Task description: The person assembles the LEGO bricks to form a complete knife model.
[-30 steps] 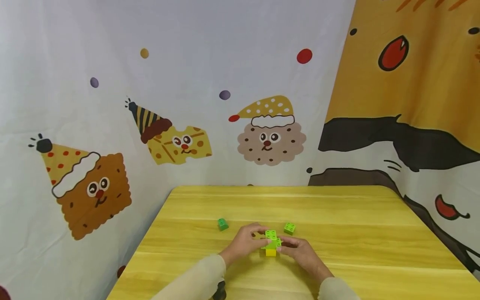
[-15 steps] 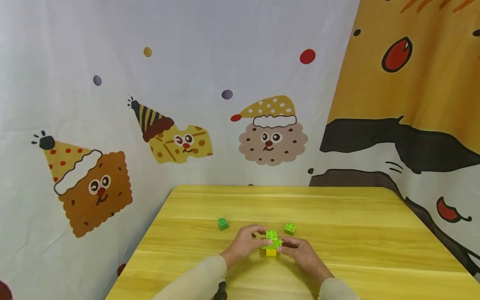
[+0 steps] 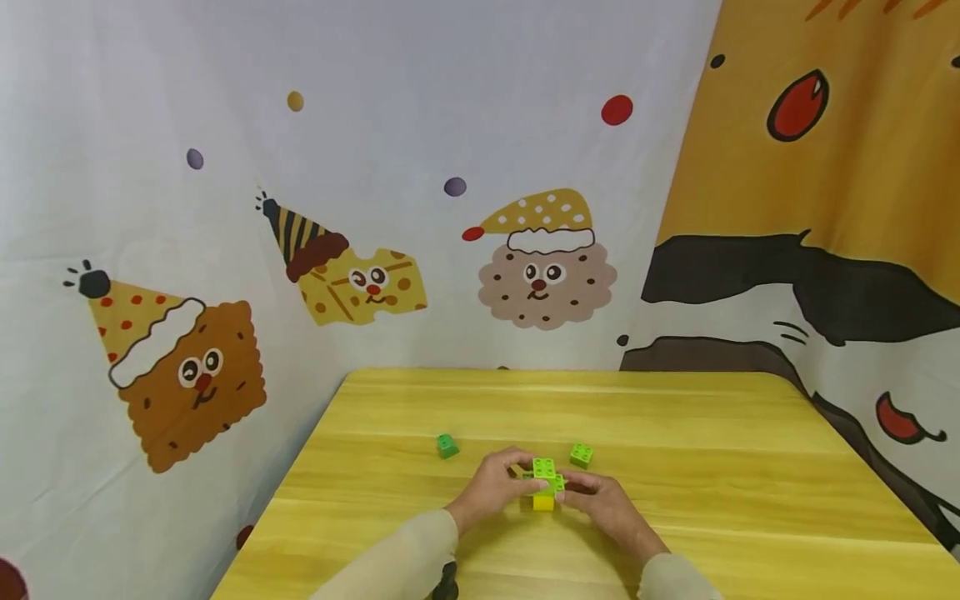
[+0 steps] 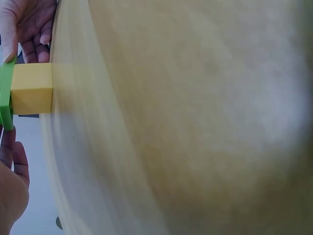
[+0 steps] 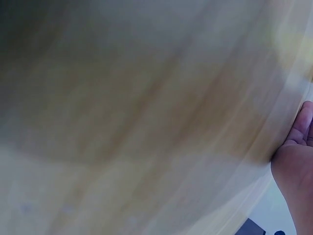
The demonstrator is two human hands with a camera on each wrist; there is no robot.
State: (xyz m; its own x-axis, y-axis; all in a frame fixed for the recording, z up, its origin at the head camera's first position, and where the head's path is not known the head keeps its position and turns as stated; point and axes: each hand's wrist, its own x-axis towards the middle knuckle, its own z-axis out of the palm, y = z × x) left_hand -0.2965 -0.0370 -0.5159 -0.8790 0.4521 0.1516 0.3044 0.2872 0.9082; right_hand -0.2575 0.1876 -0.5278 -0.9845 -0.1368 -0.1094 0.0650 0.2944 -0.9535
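A small stack of toy building bricks stands on the table between both hands. Its bottom is a yellow brick [image 3: 543, 502], seen from the side as a plain block in the left wrist view. Above that are light green bricks [image 3: 543, 468], with one studded end sticking out to the right. My left hand [image 3: 495, 485] grips the green part from the left, thumb across the front and fingers behind. From the right, my right hand [image 3: 606, 504] pinches the protruding green end between thumb and fingers. In the right wrist view only part of that hand shows, without the bricks.
Behind the left hand lies a dark green brick [image 3: 447, 446]. A light green brick [image 3: 581, 454] lies behind the right hand. The wooden table [image 3: 675, 417] meets a cartoon-printed cloth [image 3: 375, 100] at its back edge. A dark object [image 3: 446, 581] shows beside the left sleeve.
The head view has shifted slightly. Both hands keep almost the same hold on the brick stack, and the two loose bricks stay where they were.
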